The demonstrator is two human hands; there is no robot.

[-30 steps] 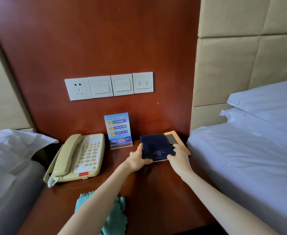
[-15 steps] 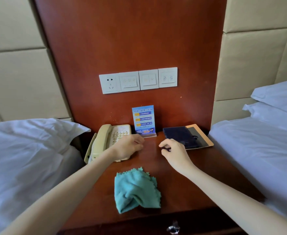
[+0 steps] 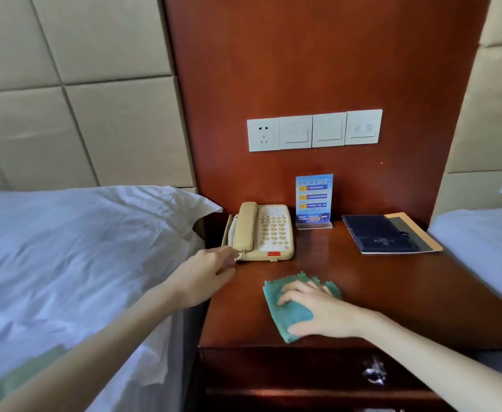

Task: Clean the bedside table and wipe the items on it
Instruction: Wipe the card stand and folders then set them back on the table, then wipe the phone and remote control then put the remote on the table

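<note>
while the right hand (image 3: 318, 307) lies flat and spread on the crumpled teal cleaning cloth (image 3: 291, 310) at the front of the dark reddish wooden desk (image 3: 392, 292), the left hand (image 3: 205, 272), loosely curled and holding nothing i can make out, reaches to the cream corded telephone (image 3: 261, 231) at its near left corner. wiping seems about to start; next, the cloth must be gripped and swept. white-sheeted beds (image 3: 65, 263) flank the desk.

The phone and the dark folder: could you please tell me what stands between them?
In the head view, the blue sign card stands between phone and folder, toward the back wall.
</note>
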